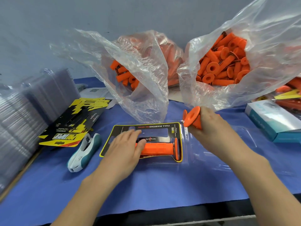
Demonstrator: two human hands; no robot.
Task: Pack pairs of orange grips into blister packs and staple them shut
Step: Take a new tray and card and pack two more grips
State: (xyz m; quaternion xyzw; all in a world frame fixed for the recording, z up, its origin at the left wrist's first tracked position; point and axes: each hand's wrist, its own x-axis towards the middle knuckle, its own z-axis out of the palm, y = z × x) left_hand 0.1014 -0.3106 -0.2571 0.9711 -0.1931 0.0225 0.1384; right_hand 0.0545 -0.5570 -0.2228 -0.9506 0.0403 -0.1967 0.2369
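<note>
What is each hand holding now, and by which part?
The right hand grips an orange grip around its shaft, flanged end sticking out. The left hand holds nothing; it lies flat on the blister pack.
</note>
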